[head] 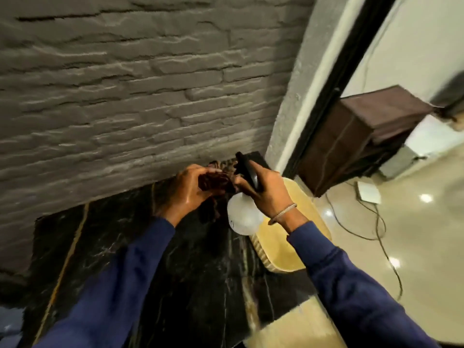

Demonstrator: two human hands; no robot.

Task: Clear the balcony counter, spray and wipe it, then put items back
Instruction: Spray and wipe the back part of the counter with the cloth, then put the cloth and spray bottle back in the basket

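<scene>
The black marble counter [175, 259] runs along the grey stone wall. Above its far end my left hand [185, 192] grips a bunched dark reddish cloth [213, 182], part of which hangs down toward the counter. My right hand [266, 189] holds a spray bottle [242, 217] by its black trigger head; its clear rounded body hangs below my palm. The two hands are close together, almost touching. The image is blurred by motion.
A round beige stool or table top [291, 244] stands just right of the counter. A brown cloth-covered cabinet [351, 139] sits by the doorway at the right. Cables [376, 222] and a white adapter lie on the glossy floor. The grey brick-textured wall [125, 96] backs the counter.
</scene>
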